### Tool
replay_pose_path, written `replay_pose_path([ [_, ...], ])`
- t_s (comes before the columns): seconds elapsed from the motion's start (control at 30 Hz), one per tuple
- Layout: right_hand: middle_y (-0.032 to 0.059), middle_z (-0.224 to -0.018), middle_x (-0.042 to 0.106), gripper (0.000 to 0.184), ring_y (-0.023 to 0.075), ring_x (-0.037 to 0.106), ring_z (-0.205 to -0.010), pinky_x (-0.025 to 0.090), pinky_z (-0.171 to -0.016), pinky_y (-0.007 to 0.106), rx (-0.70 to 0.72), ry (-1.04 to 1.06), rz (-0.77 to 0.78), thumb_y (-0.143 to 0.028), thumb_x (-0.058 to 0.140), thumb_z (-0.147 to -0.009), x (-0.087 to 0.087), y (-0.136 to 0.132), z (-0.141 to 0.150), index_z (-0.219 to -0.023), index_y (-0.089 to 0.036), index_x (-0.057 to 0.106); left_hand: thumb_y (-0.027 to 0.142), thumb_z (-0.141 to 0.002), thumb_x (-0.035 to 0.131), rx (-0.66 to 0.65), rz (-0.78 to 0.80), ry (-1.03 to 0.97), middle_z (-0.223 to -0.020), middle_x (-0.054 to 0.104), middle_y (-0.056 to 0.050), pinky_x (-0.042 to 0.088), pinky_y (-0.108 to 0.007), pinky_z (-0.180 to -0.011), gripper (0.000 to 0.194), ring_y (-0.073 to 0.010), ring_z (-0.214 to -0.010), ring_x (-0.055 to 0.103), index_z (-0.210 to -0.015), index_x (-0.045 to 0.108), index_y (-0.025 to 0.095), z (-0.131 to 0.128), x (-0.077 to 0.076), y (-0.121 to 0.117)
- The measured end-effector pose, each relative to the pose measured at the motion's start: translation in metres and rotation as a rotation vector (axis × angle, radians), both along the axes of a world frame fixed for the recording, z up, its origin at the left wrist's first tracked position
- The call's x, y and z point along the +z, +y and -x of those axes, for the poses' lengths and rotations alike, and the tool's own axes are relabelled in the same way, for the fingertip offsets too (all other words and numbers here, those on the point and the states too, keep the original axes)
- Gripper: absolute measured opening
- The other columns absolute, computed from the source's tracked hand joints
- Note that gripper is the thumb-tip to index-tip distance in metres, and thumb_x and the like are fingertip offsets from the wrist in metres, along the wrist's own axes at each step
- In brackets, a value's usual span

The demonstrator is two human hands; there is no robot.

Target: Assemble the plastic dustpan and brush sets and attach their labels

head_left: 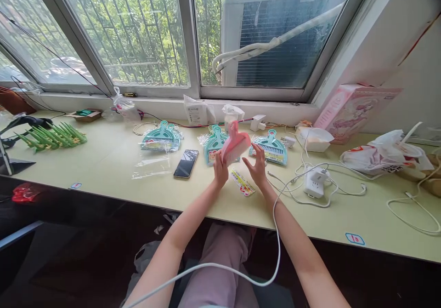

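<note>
A small pink brush and dustpan set point(235, 145) is raised above the desk, tilted, with its handle pointing up. My left hand point(221, 170) grips its lower left side. Beside it on the right, my right hand point(257, 164) has its fingers apart and holds nothing. Below, between my wrists, a yellow printed label strip point(243, 182) lies on the desk. Behind the pink set is a teal brush and dustpan set point(214, 143), partly hidden. Another teal set point(272, 148) lies behind my right hand, and a third teal set point(161, 138) is farther left.
A phone point(186, 163) and clear plastic wrapping point(151, 163) lie to the left. Green plastic pieces point(53, 137) are at far left. On the right are a white power strip point(315, 182) with cables, a pink box point(351, 112) and a white plastic bag point(382, 154). A white cable crosses my right forearm.
</note>
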State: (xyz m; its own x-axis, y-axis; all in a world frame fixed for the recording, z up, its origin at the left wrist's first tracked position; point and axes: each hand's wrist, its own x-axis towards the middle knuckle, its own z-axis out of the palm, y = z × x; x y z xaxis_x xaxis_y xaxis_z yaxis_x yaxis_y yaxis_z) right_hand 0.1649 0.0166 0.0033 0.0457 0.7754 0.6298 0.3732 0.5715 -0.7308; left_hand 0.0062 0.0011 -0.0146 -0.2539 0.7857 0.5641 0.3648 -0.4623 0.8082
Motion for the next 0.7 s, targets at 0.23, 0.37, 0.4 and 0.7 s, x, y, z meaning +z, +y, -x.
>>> replay_pose_path([
  [0.23,0.0088,-0.147,0.038,0.066,0.0263,0.042,-0.136,0.045,-0.104,0.048,0.146,0.322,0.048,-0.045,0.069,-0.078,-0.004,0.0,0.01,-0.134,-0.035,0.036,0.047,-0.098,0.034,-0.198,-0.326,0.489,-0.117,0.063,-0.016,0.053,-0.034,-0.072,0.047,-0.0232,-0.095,0.066,-0.137,0.034,0.019,-0.004,-0.021,0.008],
  [0.37,0.0111,-0.142,0.043,0.078,0.0254,0.053,-0.124,0.05,-0.098,0.047,0.11,0.408,0.107,-0.042,0.073,-0.071,-0.005,0.004,0.006,-0.135,-0.034,0.029,0.052,-0.096,0.038,-0.224,-0.44,0.605,-0.117,0.061,-0.018,0.054,-0.034,-0.073,0.054,-0.0273,-0.105,0.064,-0.138,0.033,0.018,-0.001,-0.022,0.014],
  [0.4,0.0109,-0.142,0.044,0.082,0.0254,0.054,-0.123,0.05,-0.097,0.046,0.1,0.413,0.1,-0.041,0.075,-0.068,-0.005,0.005,0.004,-0.135,-0.034,0.028,0.052,-0.095,0.039,-0.229,-0.456,0.614,-0.117,0.061,-0.018,0.054,-0.034,-0.073,0.055,-0.028,-0.106,0.064,-0.138,0.032,0.018,0.0,-0.022,0.014],
  [0.7,0.0085,-0.139,0.052,0.093,0.0266,0.055,-0.123,0.052,-0.094,0.042,0.276,0.43,0.165,-0.042,0.082,-0.061,0.009,0.007,-0.013,-0.141,-0.037,0.034,0.054,-0.093,0.045,-0.271,-0.342,0.39,-0.109,0.062,-0.014,0.052,-0.037,-0.076,0.049,-0.0247,-0.094,0.064,-0.127,0.045,0.018,-0.004,-0.015,0.008],
])
